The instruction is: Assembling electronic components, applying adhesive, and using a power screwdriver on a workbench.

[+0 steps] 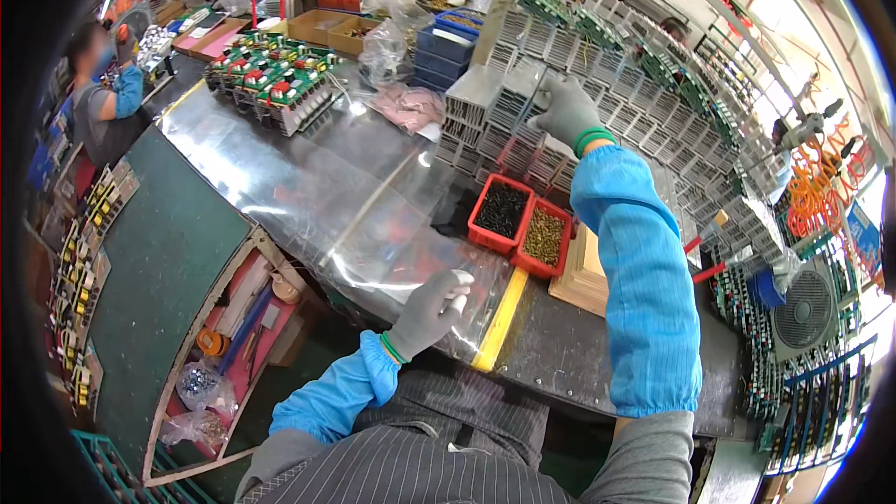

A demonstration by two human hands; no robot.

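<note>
My right hand (567,110), in a grey glove, reaches far forward to a tall stack of finned metal heat sinks (639,121). Its fingers and thumb close on the end of one silvery heat sink (523,80) on the stack's near top row. The grip is partly hidden by the hand. My left hand (429,314), also gloved, hovers over the bench's near edge. Its fingers are loosely bent, apart from the thumb, with nothing visible between them. Between the hands stand a red bin of black screws (500,212) and a red bin of brass-coloured screws (544,238).
A wooden block (581,273) sits beside the bins. Green circuit boards on heat sinks (275,84) stand at the far left of the metal bench (327,177), near stacked blue bins (443,54). A co-worker (107,93) is at left. A fan (805,308) stands right.
</note>
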